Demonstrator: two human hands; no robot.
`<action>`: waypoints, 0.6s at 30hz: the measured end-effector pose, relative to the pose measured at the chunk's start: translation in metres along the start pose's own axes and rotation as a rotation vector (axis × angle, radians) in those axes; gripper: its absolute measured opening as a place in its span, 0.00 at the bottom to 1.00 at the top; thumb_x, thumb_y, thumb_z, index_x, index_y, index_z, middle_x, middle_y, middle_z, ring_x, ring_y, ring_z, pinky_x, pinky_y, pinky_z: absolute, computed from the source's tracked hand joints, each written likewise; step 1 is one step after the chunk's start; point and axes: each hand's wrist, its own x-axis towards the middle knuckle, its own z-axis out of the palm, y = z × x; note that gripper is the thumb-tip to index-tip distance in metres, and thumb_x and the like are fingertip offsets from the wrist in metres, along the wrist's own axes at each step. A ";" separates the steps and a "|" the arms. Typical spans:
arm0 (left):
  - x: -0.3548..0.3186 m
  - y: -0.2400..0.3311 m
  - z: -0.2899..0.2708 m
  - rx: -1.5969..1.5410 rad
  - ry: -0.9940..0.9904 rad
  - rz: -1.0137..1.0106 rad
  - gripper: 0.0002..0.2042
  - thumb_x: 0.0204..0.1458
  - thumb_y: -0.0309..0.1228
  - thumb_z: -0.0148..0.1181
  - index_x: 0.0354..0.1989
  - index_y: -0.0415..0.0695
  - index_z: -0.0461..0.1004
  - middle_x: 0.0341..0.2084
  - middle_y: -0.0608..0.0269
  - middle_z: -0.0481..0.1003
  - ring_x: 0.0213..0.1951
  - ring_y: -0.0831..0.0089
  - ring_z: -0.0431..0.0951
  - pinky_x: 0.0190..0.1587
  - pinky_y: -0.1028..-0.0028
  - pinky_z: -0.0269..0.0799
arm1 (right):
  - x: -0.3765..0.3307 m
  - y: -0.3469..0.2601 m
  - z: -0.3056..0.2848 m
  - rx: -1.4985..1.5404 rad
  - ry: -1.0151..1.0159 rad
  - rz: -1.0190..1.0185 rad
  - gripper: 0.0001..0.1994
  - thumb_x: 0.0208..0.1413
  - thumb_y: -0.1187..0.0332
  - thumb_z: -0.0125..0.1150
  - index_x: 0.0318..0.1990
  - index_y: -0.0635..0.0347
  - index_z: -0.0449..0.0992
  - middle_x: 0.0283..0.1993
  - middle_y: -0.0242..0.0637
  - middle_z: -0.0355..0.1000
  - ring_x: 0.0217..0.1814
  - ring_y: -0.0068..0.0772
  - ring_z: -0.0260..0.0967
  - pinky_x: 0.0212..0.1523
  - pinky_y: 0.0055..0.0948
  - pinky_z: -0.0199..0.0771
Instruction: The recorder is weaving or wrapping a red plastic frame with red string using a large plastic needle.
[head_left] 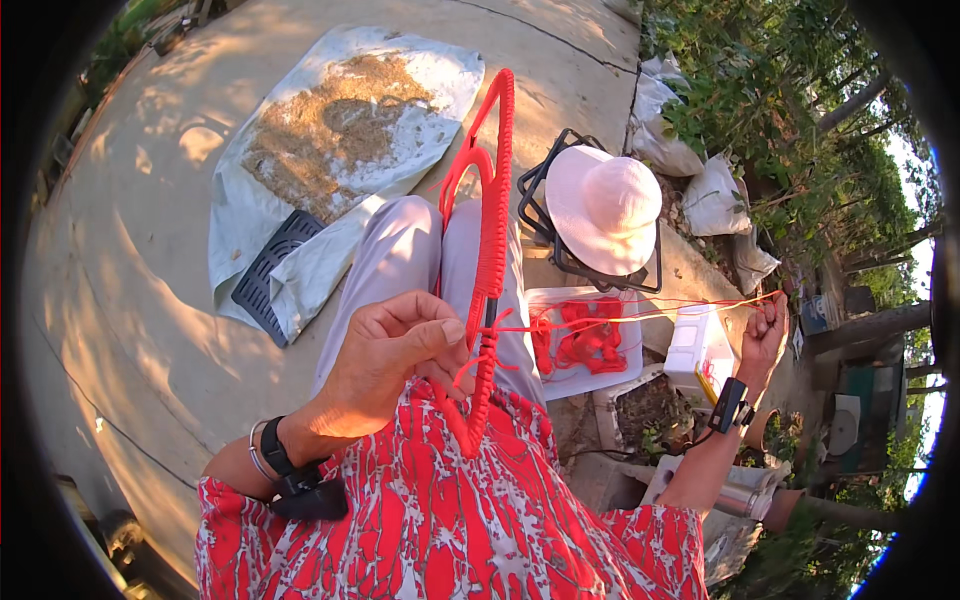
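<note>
In front of my lap stands a red cord-wrapped frame, a long loop with a smaller arched loop inside it. One short stretch of its dark core shows bare. My left hand is closed at the frame's near left side, thumb and fingers bent together; its fingertips are partly hidden. From a knot beside that hand, thin red cords run taut to the right. My right hand is raised far out to the right, closed on their ends. A loose red cord tail hangs near the knot.
A white tray of red cord bundles sits right of my knees, beside a white box. Beyond them, a pale hat rests on a dark metal-framed stool. Grain-like material lies on a white sheet at the far left. Shrubs and sacks line the right.
</note>
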 end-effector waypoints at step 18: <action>0.008 -0.010 0.024 -0.100 -0.278 -0.281 0.13 0.57 0.33 0.54 0.43 0.37 0.67 0.28 0.52 0.76 0.31 0.60 0.80 0.34 0.67 0.77 | -0.136 0.122 0.153 -0.166 -0.511 0.554 0.19 0.58 0.67 0.56 0.56 0.64 0.65 0.18 0.22 0.58 0.15 0.11 0.49 0.12 0.13 0.49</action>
